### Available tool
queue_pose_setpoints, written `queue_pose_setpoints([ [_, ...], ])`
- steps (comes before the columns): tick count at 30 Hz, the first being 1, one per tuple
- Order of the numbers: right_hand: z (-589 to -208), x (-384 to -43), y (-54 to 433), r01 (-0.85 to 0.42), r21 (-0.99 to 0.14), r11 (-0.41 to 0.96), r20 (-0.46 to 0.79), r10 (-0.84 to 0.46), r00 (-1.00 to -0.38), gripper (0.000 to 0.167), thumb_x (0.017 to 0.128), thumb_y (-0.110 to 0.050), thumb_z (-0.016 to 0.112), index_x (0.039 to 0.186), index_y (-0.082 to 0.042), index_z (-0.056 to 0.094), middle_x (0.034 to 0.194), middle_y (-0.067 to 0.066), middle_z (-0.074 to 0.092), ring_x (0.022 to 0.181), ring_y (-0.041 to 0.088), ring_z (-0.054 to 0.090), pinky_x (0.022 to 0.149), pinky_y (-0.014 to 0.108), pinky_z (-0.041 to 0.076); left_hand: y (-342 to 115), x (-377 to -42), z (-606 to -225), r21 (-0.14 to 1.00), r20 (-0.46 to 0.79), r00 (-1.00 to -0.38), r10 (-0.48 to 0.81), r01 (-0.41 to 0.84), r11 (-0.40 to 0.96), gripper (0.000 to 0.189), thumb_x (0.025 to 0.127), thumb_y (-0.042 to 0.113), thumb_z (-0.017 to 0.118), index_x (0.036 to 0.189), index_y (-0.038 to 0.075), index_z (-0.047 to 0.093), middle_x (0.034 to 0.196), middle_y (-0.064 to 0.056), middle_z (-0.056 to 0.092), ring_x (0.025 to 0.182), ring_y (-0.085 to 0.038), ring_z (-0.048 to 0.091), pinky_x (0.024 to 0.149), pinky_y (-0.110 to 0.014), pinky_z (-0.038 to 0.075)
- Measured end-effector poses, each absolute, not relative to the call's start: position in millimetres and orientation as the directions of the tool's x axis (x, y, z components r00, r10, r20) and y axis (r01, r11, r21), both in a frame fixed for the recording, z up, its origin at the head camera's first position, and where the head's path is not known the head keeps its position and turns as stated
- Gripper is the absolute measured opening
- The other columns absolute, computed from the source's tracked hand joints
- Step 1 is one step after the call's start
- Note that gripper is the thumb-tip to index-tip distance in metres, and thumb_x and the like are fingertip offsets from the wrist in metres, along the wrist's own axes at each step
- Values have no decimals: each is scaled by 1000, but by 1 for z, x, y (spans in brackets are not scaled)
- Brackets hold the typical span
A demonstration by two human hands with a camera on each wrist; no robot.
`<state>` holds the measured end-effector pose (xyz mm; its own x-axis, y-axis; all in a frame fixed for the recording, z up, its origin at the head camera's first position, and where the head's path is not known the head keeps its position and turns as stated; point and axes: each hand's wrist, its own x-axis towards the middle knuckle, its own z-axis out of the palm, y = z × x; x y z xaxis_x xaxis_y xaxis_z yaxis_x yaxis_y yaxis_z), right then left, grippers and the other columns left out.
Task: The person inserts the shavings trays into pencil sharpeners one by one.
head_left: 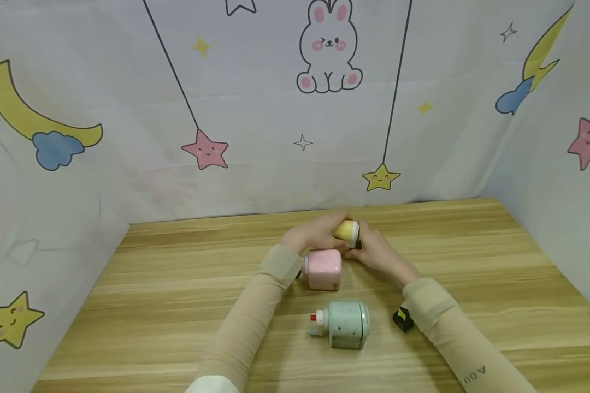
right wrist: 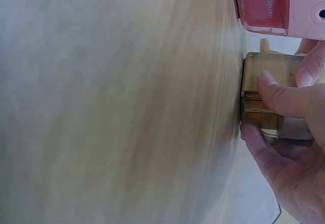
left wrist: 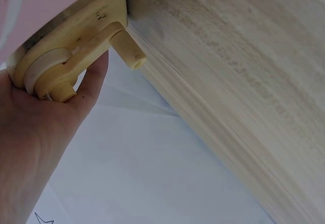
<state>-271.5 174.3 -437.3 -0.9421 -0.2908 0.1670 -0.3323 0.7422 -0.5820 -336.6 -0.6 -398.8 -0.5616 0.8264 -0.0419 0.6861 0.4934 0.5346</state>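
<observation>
Both hands hold a yellow crank pencil sharpener (head_left: 345, 231) toward the back of the table. My left hand (head_left: 319, 232) grips its crank side; the left wrist view shows the yellow crank arm (left wrist: 94, 54) beside the palm. From the other side my right hand (head_left: 381, 254) pinches the sharpener, its thumb on the yellow body and a finger at the clear shavings drawer (right wrist: 261, 120). Just in front of the left hand sits a pink pencil sharpener (head_left: 324, 270), its red-tinted clear front showing in the right wrist view.
Nearer the front stands a mint green pencil sharpener (head_left: 346, 325) with a red-tipped crank side pointing left. A small black object (head_left: 402, 319) with a yellow mark is by the right cuff. White printed cloth (head_left: 255, 185) encloses the wooden table (head_left: 177, 305) at the back and sides.
</observation>
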Motion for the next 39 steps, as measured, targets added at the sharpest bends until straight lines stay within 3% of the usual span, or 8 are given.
queue_pose_setpoints([
  [26, -435, -272, 173, -313, -585, 748, 160, -272, -949, 58, 79, -16, 79, 119, 4, 42, 104, 22, 64, 93, 31, 63, 79, 43, 53, 0, -337, -398, 529, -51, -576, 816, 678, 511, 47, 88, 17, 68, 128, 9, 44, 110, -4, 56, 93, -14, 52, 81, -24, 46],
  [39, -435, -273, 171, -297, -604, 740, 150, -260, -954, 66, 80, -15, 78, 128, 5, 37, 110, 25, 62, 101, 34, 62, 85, 46, 52, 0, -335, -396, 561, -56, -588, 807, 650, 513, 44, 88, 21, 65, 127, 11, 45, 107, -3, 56, 90, -13, 53, 76, -22, 47],
])
